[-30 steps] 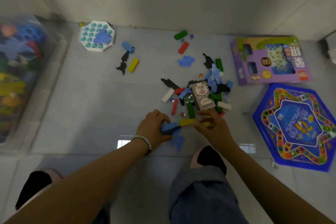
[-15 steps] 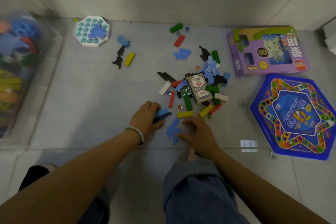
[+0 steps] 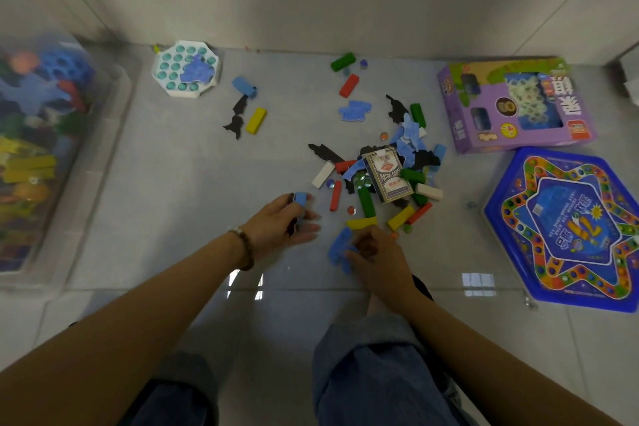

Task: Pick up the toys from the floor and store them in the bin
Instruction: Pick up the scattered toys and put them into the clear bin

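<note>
Grey tiled floor below a pale wall; toys are scattered over it.

Hands: the left hand point(image 3: 281, 225) is closed round a small blue block point(image 3: 300, 199), with a dark flat piece seemingly held beneath it. The right hand point(image 3: 375, 258) is curled, thumb and fingers pinching the edge of a blue flat piece point(image 3: 337, 249) at the near side of the pile of blocks point(image 3: 366, 201). Whether that piece has left the floor cannot be told.

Step in hand, judged: gathering a handful. The flat piece is thin, so one edge should be tipped up before it is pinched firmly. The left hand's two pieces should be secured before the carry, since the bin point(image 3: 107, 156) stands well apart to the left.

Containers:
- The bin is clear-walled; blue, yellow, orange and green toys are seen through it, blurred.
- A white octagonal tray point(image 3: 186, 69) holds teal discs, with a blue flat piece lying on them.
- A purple box point(image 3: 515, 104) lies near the wall; its contents are not resolved.
- A playing-card box point(image 3: 389, 173) lies closed on the pile.
</note>
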Demonstrator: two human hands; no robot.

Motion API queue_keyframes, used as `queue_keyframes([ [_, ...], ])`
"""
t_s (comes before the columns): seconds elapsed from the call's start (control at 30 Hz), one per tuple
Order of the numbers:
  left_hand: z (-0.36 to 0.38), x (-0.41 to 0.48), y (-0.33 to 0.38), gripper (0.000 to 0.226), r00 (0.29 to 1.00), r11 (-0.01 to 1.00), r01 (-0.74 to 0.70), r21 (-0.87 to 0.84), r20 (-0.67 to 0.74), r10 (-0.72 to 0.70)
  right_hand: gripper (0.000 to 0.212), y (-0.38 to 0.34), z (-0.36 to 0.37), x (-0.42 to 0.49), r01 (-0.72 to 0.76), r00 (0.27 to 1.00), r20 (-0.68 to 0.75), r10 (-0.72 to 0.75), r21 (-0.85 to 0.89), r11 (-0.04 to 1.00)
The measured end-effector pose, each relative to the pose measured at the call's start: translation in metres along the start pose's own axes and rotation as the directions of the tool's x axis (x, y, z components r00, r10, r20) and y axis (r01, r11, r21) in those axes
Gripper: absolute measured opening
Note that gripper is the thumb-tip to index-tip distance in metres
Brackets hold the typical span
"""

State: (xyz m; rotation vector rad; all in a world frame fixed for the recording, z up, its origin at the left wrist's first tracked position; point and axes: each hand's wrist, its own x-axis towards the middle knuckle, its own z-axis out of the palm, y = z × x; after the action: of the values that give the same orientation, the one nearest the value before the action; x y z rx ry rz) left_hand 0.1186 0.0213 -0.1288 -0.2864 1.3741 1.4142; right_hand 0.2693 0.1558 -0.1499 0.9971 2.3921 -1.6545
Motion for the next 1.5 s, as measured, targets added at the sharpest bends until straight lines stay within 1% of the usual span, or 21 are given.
queue_keyframes([
  [0.1,0.005,0.001,0.001,0.021,0.996,0.989,0.088,-0.118,0.018,-0.087,0.018,-0.014,-0.010,0.008,-0.040,0.989,-0.132,0.069,0.207,0.978],
  [0.17,0.011,0.000,0.001,0.036,0.988,0.970,0.152,-0.193,0.052,-0.144,0.017,-0.028,-0.014,0.013,-0.034,0.996,-0.071,0.057,0.292,0.956],
  [0.23,0.019,0.002,0.000,0.051,0.977,0.946,0.184,-0.267,0.152,-0.147,0.012,-0.038,-0.017,0.018,-0.007,1.000,0.018,0.002,0.278,0.961],
  [0.27,0.024,0.003,-0.001,0.054,0.969,0.933,0.193,-0.303,0.211,-0.132,0.011,-0.041,-0.020,0.019,0.008,1.000,0.008,-0.010,0.248,0.969],
  [0.33,0.032,0.006,0.000,0.055,0.961,0.933,0.189,-0.306,0.255,-0.111,0.014,-0.040,-0.031,0.022,0.008,0.986,-0.164,0.024,0.191,0.982],
  [0.4,0.040,0.009,0.001,0.049,0.969,0.953,0.149,-0.262,0.229,-0.089,0.024,-0.027,-0.049,0.024,-0.053,0.912,-0.393,0.118,0.173,0.984],
  [0.47,0.046,0.011,0.000,0.039,0.978,0.965,0.119,-0.234,0.197,-0.073,0.040,-0.010,-0.066,0.027,-0.183,0.833,-0.493,0.253,0.186,0.965],
  [0.53,0.049,0.013,-0.002,0.038,0.980,0.968,0.105,-0.227,0.190,-0.062,0.055,0.003,-0.072,0.031,-0.292,0.807,-0.458,0.372,0.237,0.927],
  [0.6,0.050,0.017,-0.006,0.043,0.979,0.962,0.112,-0.250,0.193,-0.064,0.063,0.009,-0.067,0.035,-0.299,0.816,-0.432,0.385,0.254,0.920],
  [0.73,0.050,0.023,-0.012,0.050,0.975,0.948,0.129,-0.292,0.212,-0.067,0.053,0.007,-0.056,0.044,-0.250,0.838,-0.462,0.289,0.145,0.957],
  [0.83,0.052,0.022,-0.015,0.041,0.972,0.933,0.137,-0.333,0.229,-0.061,0.049,0.005,-0.056,0.050,-0.291,0.849,-0.427,0.312,0.114,0.950],
  [1.0,0.055,0.021,-0.016,0.036,0.982,0.924,0.132,-0.359,0.175,-0.072,0.036,0.001,-0.062,0.053,-0.322,0.840,-0.432,0.328,0.089,0.942],
  [1.07,0.057,0.021,-0.015,0.043,0.974,0.915,0.156,-0.372,0.210,-0.081,0.033,-0.002,-0.065,0.051,-0.331,0.811,-0.434,0.392,0.211,0.920],
  [1.13,0.059,0.024,-0.014,0.043,0.964,0.910,0.187,-0.369,0.249,-0.097,0.033,-0.010,-0.068,0.046,-0.293,0.794,-0.390,0.466,0.427,0.856],
  [1.2,0.062,0.025,-0.014,0.044,0.962,0.918,0.205,-0.340,0.244,-0.125,0.034,-0.022,-0.067,0.037,-0.228,0.862,-0.267,0.431,0.555,0.800],
  [1.23,0.064,0.026,-0.015,0.047,0.962,0.926,0.205,-0.317,0.240,-0.130,0.034,-0.028,-0.064,0.033,-0.215,0.914,-0.180,0.364,0.547,0.809],
  [1.3,0.068,0.026,-0.018,0.053,0.962,0.943,0.192,-0.270,0.242,-0.126,0.037,-0.036,-0.060,0.025,-0.195,0.974,-0.022,0.223,0.409,0.892],
  [1.33,0.071,0.027,-0.019,0.056,0.963,0.948,0.191,-0.255,0.238,-0.130,0.038,-0.036,-0.063,0.020,-0.149,0.985,-0.030,0.167,0.323,0.935],
  [1.4,0.073,0.026,-0.017,0.062,0.968,0.957,0.184,-0.222,0.208,-0.138,0.027,-0.023,-0.080,0.006,-0.063,0.970,-0.222,0.102,0.176,0.982],
  [1.43,0.073,0.026,-0.016,0.064,0.972,0.965,0.175,-0.194,0.189,-0.139,0.020,-0.010,-0.093,-0.004,-0.080,0.940,-0.321,0.119,0.132,0.988],
  [1.5,0.074,0.026,-0.015,0.064,0.977,0.978,0.146,-0.150,0.177,-0.119,0.012,0.024,-0.114,-0.033,-0.230,0.869,-0.414,0.270,0.145,0.962],
])
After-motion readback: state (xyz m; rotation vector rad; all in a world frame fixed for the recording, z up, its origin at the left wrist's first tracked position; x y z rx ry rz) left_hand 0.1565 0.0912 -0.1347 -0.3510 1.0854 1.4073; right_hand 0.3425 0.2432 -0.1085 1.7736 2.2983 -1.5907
